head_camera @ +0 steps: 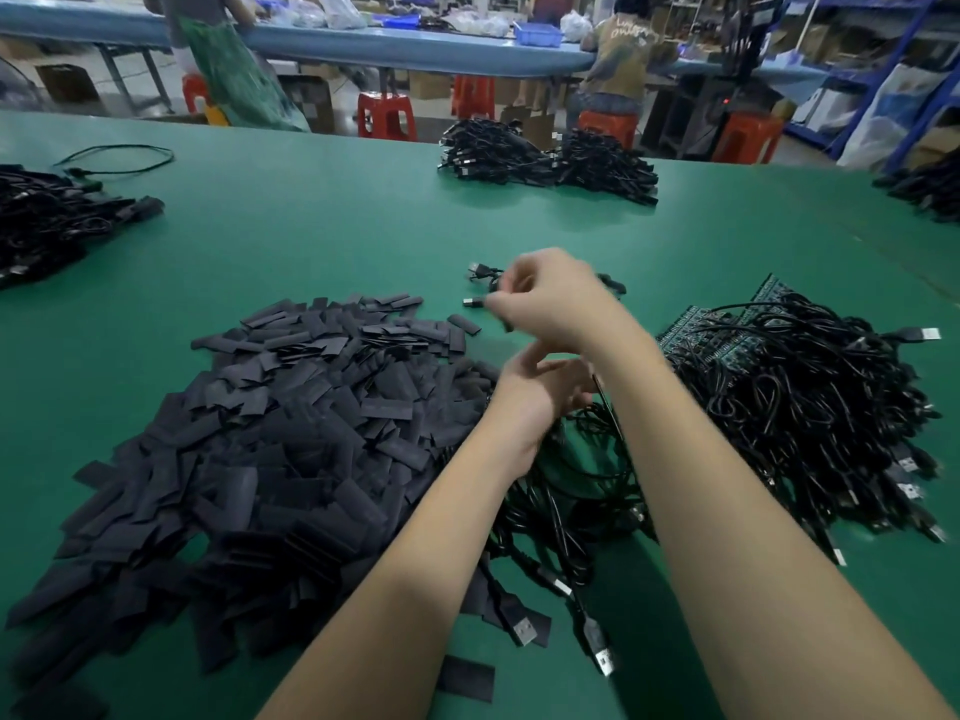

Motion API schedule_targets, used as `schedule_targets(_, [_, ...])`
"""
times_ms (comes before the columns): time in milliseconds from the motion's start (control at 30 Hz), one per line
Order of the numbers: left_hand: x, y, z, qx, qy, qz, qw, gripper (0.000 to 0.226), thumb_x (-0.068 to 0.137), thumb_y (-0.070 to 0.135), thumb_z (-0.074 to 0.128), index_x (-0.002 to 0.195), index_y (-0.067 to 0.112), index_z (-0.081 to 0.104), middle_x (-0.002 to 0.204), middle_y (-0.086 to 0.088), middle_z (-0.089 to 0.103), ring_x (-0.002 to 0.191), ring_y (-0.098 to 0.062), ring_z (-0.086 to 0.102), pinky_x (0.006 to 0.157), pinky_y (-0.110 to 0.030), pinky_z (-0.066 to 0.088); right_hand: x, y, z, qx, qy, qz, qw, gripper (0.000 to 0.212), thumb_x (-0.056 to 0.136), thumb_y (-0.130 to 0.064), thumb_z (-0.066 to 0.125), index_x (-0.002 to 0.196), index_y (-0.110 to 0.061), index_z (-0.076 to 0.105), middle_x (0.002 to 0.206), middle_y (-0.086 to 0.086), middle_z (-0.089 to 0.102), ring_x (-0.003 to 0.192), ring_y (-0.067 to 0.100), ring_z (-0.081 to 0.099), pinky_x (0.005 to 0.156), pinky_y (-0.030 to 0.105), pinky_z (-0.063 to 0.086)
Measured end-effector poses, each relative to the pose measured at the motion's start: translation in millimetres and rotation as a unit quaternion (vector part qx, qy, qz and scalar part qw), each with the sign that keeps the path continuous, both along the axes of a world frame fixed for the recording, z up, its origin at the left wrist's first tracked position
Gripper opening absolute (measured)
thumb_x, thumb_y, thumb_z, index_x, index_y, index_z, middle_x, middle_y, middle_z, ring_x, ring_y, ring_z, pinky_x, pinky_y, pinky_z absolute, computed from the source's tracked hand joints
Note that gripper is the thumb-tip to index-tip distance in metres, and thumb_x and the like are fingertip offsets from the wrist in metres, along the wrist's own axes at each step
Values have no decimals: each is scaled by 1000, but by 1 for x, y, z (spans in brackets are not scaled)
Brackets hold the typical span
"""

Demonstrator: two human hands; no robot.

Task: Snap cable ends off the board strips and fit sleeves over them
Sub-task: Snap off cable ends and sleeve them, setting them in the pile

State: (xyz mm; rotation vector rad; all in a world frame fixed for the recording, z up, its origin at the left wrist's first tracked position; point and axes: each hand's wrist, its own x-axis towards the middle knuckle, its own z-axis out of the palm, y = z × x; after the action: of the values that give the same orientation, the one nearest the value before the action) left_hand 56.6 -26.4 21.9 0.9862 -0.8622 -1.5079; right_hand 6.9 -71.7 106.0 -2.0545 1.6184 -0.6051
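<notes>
green table [322, 226] | right hand [556, 298] blurred, fingers curled | left hand [535, 402] half-hidden

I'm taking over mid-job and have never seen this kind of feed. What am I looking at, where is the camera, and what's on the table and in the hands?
There is no machine: a person works with bare hands, and one head-worn camera looks down at a green table. The right hand is blurred and seems to pinch a black cable. The left hand is near the loose cables; whether it holds anything is unclear. Left lies a pile of flat black sleeves; right, cables on green board strips.
</notes>
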Motion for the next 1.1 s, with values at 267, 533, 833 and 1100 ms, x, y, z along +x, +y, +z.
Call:
schedule_targets(267, [3,2,2,2,39,-22,999,11,94,3,67,102,11,66,76,1,72,70,-11,69,64,-19,54,-101,28,-20,56,-432,-83,896,21,83,-17,82,76,-16,62,64,-5,67,61,9,62,56,16,49])
schedule_targets(533, [10,-1,4,16,81,-66,994,15,99,8,59,113,8,66,82,2,71,74,-10,65,65,-19,52,-102,27,-32,70,-559,-46,825,28,68,-10,85,88,-12,65,82,8,74,71,15,69,69,20,56])
schedule_targets(833, [13,-1,6,14,151,-89,984,18,97,9,58,110,4,69,80,0,70,70,-9,64,68,-18,55,-94,26,-35,32,-617,-38,785,15,79,1,78,93,-5,75,87,11,77,80,19,73,79,24,57])
schedule_targets(1100, [14,0,8,16,155,-99,983,21,95,11,60,113,5,67,80,1,68,70,-8,62,66,-17,53,-91,27,-34,33,-622,-24,782,23,69,-1,80,90,-2,73,84,12,77,77,19,74,77,26,58])
